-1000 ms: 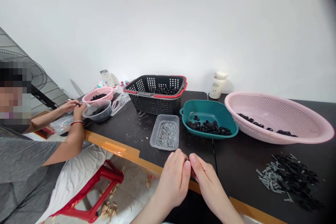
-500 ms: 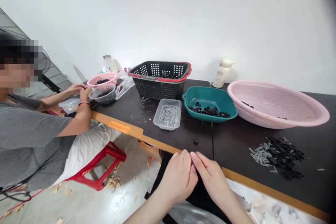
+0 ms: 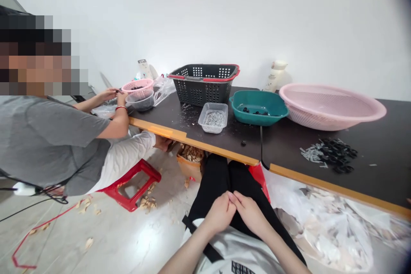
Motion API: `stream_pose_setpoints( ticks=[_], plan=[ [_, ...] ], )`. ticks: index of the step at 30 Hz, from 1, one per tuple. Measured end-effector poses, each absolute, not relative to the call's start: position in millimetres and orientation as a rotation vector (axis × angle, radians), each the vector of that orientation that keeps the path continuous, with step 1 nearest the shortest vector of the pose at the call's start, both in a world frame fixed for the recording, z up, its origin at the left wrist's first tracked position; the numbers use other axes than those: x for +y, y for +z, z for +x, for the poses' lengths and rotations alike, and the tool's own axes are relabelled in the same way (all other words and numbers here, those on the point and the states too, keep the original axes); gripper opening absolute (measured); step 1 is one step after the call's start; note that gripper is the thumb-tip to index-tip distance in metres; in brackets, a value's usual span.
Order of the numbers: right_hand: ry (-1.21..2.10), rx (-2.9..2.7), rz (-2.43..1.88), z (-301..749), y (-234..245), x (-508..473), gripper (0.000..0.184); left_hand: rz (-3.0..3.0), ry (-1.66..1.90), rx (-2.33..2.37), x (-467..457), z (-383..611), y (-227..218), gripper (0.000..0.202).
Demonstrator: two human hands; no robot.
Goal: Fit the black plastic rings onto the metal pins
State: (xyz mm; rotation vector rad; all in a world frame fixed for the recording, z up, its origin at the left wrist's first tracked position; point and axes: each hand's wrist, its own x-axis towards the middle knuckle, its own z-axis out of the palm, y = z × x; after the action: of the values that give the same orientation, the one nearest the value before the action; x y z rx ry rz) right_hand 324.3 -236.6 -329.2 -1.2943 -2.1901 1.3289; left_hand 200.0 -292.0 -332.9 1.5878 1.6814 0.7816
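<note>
My left hand (image 3: 222,213) and my right hand (image 3: 249,210) meet above my lap, fingertips pressed together and fingers curled. Whatever lies between them, if anything, is hidden by the fingers. On the dark tabletop (image 3: 224,143) beyond them is a single small black round part (image 3: 243,143). A clear tray (image 3: 213,130) of small metallic pieces stands behind it, beside a teal basin (image 3: 260,120) with black parts inside. To the right lies a heap of black rings (image 3: 338,154) mixed with short pale strips (image 3: 311,153).
A black basket (image 3: 202,94) with red handles, a large pink colander (image 3: 334,122) and a cream bottle (image 3: 275,76) line the wall side. At left, a co-worker in a grey shirt (image 3: 64,137) sits on a red stool (image 3: 128,199). Plastic bags (image 3: 337,231) lie under the table.
My view has tilted and drawn back, showing more of my lap. My joined hands, earlier at the table edge, are now over my thighs, still pressed together.
</note>
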Motion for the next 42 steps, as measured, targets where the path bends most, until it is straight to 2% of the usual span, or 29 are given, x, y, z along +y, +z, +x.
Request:
stream_pose_setpoints(
  ticks=[6, 16, 24, 32, 37, 42],
  plan=[
    [1.374, -2.08, -1.258, 324.8, -376.1, -258.6, 0.049, 1.502, 0.85, 1.73, -308.6, 206.6, -383.3, 0.023],
    [1.389, -1.896, -1.19, 327.2, -400.0, -269.0, 0.055, 1.596, 0.801, 1.699, -310.3, 206.7, -400.4, 0.023],
    [1.474, -1.83, -1.255, 332.2, -398.1, -258.5, 0.054, 1.724, 0.717, 1.72, -306.0, 201.7, -395.2, 0.023],
    [1.526, -1.865, -1.333, 339.5, -382.4, -240.1, 0.052, 1.937, 0.498, 1.772, -289.4, 200.6, -364.3, 0.016],
    [1.514, -1.857, -1.359, 337.6, -377.2, -235.9, 0.058, 2.016, 0.419, 1.839, -277.8, 206.3, -349.6, 0.018],
    [1.551, -1.836, -1.402, 340.2, -384.0, -231.0, 0.066, 1.993, 0.375, 1.915, -272.9, 211.8, -354.5, 0.023]
  ],
)
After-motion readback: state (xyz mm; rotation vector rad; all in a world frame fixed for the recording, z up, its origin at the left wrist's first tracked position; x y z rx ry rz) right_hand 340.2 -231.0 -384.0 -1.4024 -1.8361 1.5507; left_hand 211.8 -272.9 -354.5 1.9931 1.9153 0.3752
